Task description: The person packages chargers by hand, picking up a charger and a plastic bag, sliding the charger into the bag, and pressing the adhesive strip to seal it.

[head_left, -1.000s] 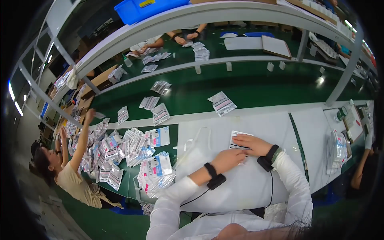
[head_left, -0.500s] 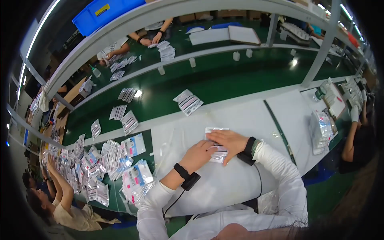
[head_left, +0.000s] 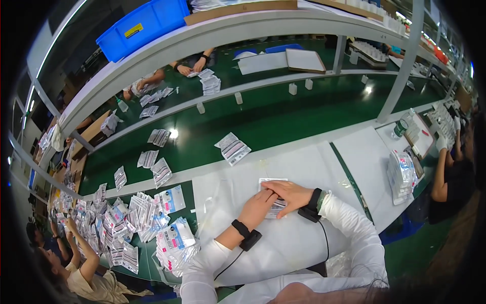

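A flat, printed plastic packet (head_left: 276,208) lies on the white-covered worktop in front of me, possibly with others under it. Both hands press down on it and cover most of it. My left hand (head_left: 257,206) is laid flat across its left side, fingers stretched. From the right, my right hand (head_left: 292,194) reaches over with its fingers extended, their tips overlapping the left fingers. Only the packet's top edge and a striped patch between the hands show.
A heap of similar packets (head_left: 119,213) and a stack of blue-and-white ones (head_left: 175,238) lie at left. One packet (head_left: 233,148) sits on the green surface ahead. Bagged goods (head_left: 402,175) stand at right. Co-workers sit around; a shelf with a blue bin (head_left: 144,28) spans above.
The view has tilted, so the bench appears lower. My hands stay on the packet and have drawn closer together, the right fingers now overlapping the left. A co-worker at left has lowered their hands.
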### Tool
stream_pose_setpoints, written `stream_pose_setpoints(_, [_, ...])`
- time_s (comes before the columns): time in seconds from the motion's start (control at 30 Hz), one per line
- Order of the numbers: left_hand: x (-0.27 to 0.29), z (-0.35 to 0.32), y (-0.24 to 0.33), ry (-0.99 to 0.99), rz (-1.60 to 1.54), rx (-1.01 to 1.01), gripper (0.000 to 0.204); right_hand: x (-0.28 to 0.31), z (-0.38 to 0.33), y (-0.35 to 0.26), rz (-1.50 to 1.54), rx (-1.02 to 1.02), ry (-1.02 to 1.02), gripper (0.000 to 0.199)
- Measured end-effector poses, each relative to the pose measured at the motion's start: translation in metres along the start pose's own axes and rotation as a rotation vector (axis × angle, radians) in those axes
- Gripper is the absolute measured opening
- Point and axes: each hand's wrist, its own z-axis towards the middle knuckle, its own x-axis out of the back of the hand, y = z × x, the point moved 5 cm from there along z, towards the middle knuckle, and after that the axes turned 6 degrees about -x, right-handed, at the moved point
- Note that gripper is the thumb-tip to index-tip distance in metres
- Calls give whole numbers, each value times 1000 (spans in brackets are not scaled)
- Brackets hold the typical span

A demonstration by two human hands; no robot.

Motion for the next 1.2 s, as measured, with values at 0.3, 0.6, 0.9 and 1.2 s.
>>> stream_pose_setpoints(0.3, [-23,10,-25,128,3,111,46,135,115,45,-372,98,381,90])
stream_pose_setpoints(0.6, [-25,9,-31,122,-152,181,49,187,325,159,-1067,-122,592,41])
stream_pose_setpoints(0.9, [-21,-5,-33,121,-192,205,47,161,402,220,-1177,-216,411,36])
stream_pose_setpoints(1.2, [-32,-5,-31,-6,-43,113,46,130,211,105,792,-341,249,48])
